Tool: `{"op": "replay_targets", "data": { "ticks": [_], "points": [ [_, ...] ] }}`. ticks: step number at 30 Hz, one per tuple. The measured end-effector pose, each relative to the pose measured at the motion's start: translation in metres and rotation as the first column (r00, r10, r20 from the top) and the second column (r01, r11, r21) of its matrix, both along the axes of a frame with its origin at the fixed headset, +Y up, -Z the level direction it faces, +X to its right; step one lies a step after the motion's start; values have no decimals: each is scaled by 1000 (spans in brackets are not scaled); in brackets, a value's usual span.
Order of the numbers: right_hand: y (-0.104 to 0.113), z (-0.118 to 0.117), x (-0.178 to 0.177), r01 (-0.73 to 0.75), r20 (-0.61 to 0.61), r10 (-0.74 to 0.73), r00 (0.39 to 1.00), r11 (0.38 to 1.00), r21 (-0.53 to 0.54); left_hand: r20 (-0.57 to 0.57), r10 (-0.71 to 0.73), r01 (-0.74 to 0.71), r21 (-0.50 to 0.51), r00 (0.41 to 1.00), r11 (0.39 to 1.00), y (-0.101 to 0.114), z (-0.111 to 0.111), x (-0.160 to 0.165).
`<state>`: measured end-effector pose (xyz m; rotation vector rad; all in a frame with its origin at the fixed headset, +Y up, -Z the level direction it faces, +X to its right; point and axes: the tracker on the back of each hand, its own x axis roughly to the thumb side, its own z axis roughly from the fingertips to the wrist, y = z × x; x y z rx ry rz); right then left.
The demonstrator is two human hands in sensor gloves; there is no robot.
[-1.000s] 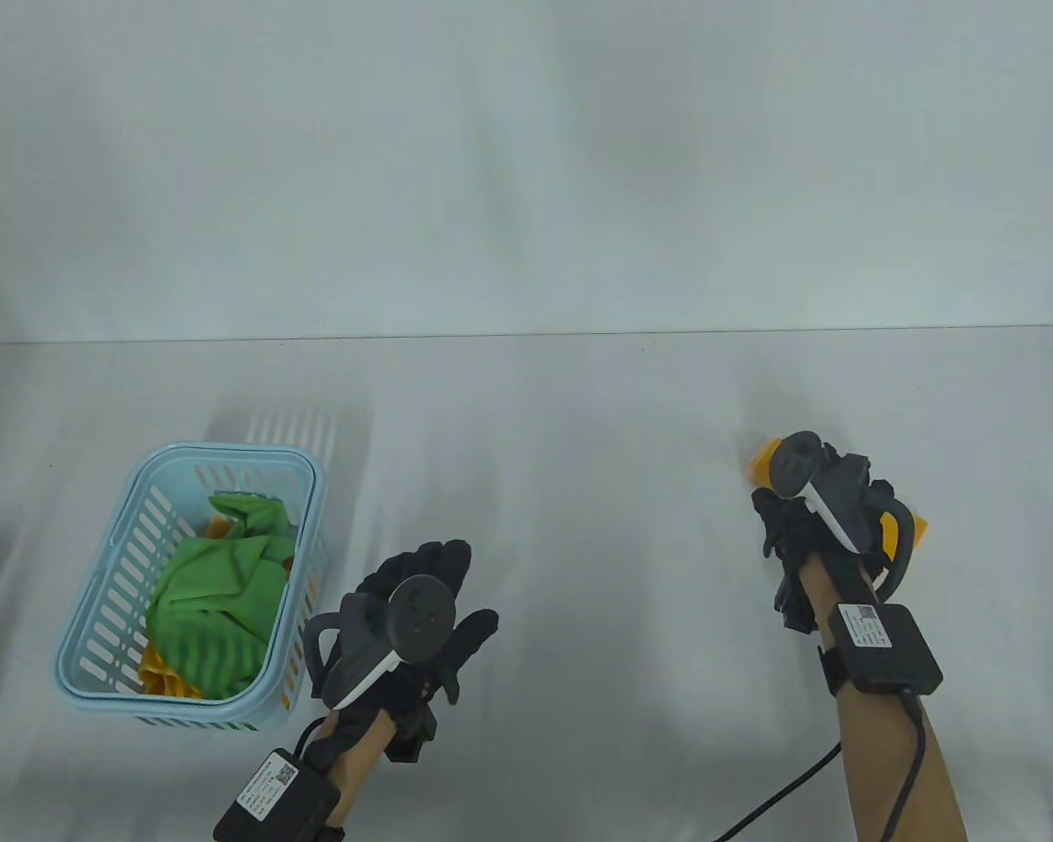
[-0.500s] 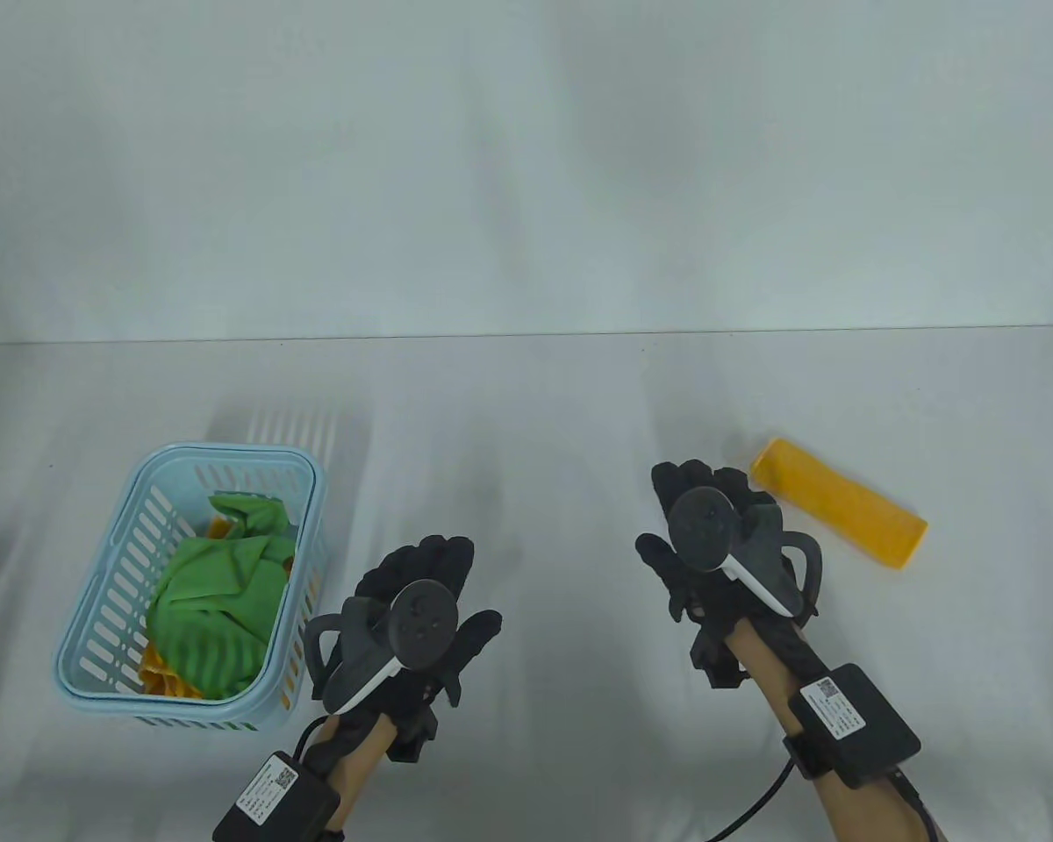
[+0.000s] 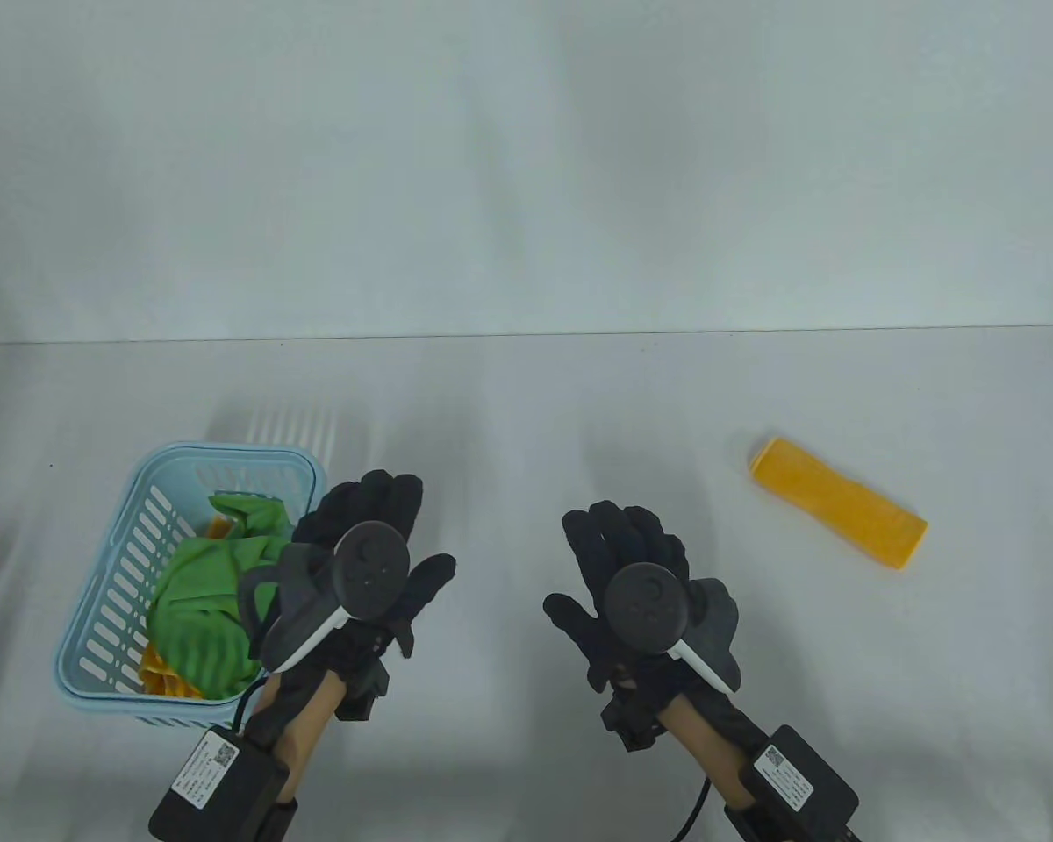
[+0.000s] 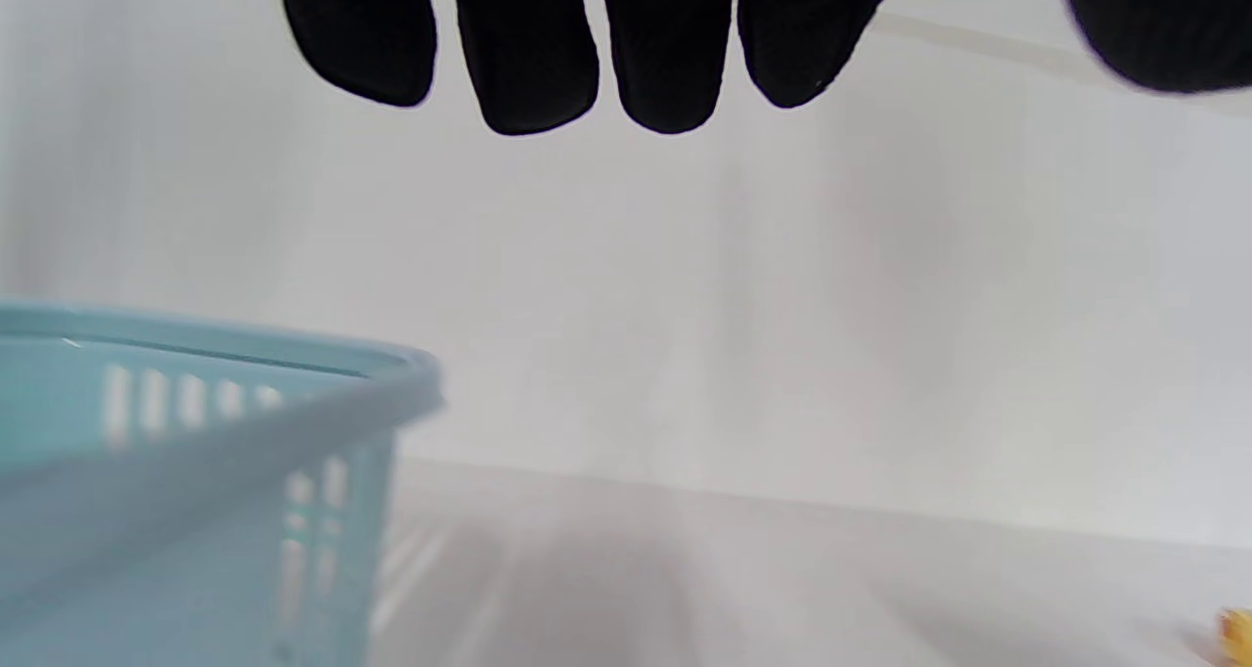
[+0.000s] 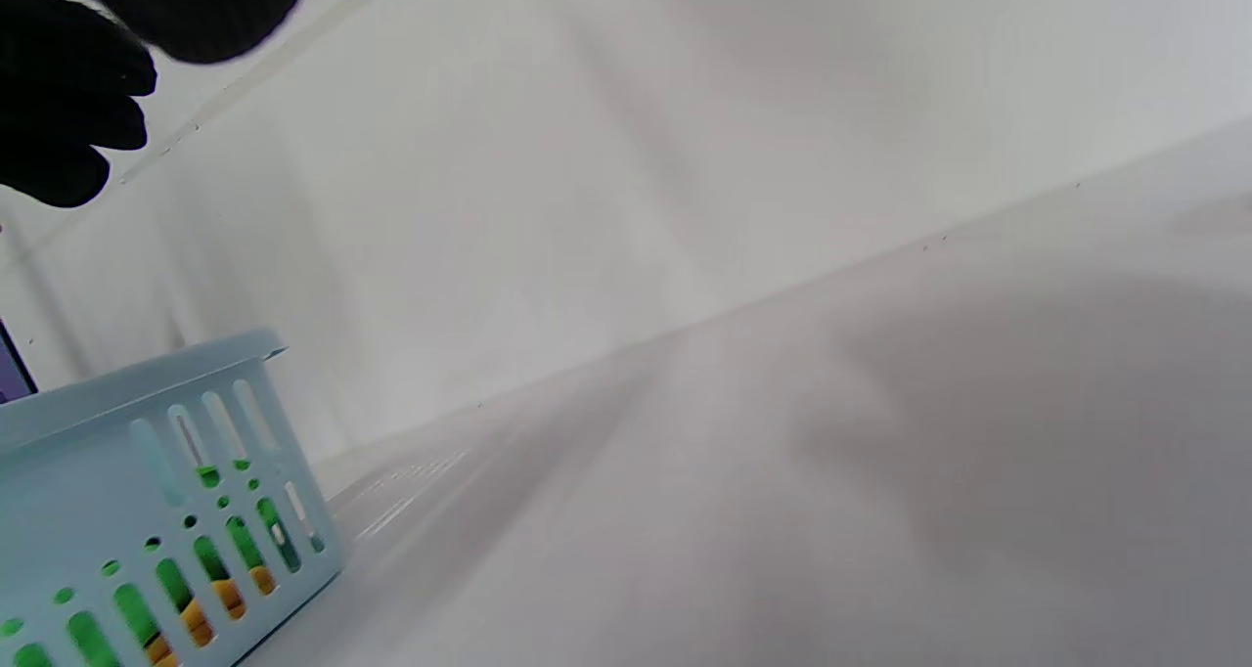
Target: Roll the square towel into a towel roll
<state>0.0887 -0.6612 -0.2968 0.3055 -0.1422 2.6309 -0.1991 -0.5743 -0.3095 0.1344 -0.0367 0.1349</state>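
Note:
A rolled yellow towel (image 3: pixel 838 502) lies on the table at the right, apart from both hands. A light blue basket (image 3: pixel 96 631) at the left holds a crumpled green towel (image 3: pixel 215 605) over an orange one (image 3: pixel 162 680). My left hand (image 3: pixel 377 526) is open and empty, hovering at the basket's right rim; its fingertips (image 4: pixel 597 70) hang over the basket's corner (image 4: pixel 323 403). My right hand (image 3: pixel 623 553) is open and empty over the middle of the table, well left of the yellow roll. The basket (image 5: pixel 147 452) also shows in the right wrist view.
The white table (image 3: pixel 526 412) runs to a white back wall (image 3: pixel 526 175). A sliver of the yellow roll (image 4: pixel 1234 633) shows at the lower right of the left wrist view. Cables trail from both wrists at the bottom edge.
My right hand let go of the yellow roll and moved left and back toward me. My left hand moved left and forward to the basket's right rim. The roll stays where it was set.

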Motion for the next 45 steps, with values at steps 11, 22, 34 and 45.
{"op": "replay_targets", "data": {
  "ticks": [11, 22, 34, 45],
  "points": [
    [-2, 1, 6, 12, 8, -11, 1000, 1000, -25, -276, -132, 71, -223, 952, 972, -9, -54, -95],
    [-4, 0, 6, 0, 3, 0, 1000, 999, -54, -280, -360, 90, -667, 890, 739, -98, -84, -133],
    [-5, -2, 8, 4, 11, -3, 1000, 997, -73, -227, -466, 198, -687, 855, 699, -133, -92, -131],
    [-5, -3, 7, 12, 15, -11, 1000, 996, -85, -324, -445, 203, -570, 835, 796, -119, -92, -137]
  ]
}}
